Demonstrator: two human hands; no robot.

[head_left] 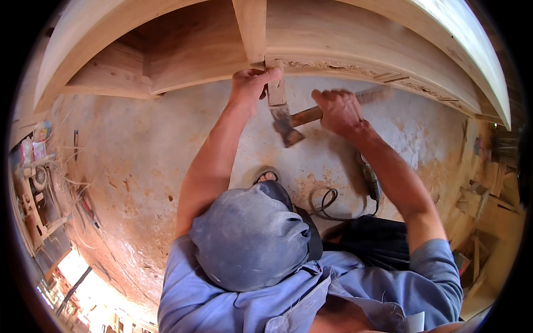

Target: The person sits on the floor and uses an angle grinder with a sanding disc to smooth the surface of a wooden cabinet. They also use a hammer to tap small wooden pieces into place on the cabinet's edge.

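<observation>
**Hammer against a small wood block under a carved frame**

Head view: The left hand (250, 84) sits at about twelve o'clock, fingers closed around a small wooden block (276, 89) and pressing it up against the lower edge of a large curved wooden frame (344, 50). Just right of it, at one o'clock, the right hand (340, 111) is clamped on the wooden handle of a hammer (288, 125), whose dark metal head hangs just below the block. The hammer looks head-heavy and stiff, best held well back on the handle, as it is here. The block seems light, rigid and liable to split; gripping its upper end keeps the fingers clear of the hammer head. The frame looks heavy and rigid, with a carved strip (333, 67) along its edge that would mark easily.

On the dusty floor (139, 155) at four o'clock lies a power tool (371, 180) with a looped black cord (325, 201). Timber offcuts (477, 200) crowd three o'clock, and clutter lines nine o'clock. The frame overhead limits the swing.
</observation>
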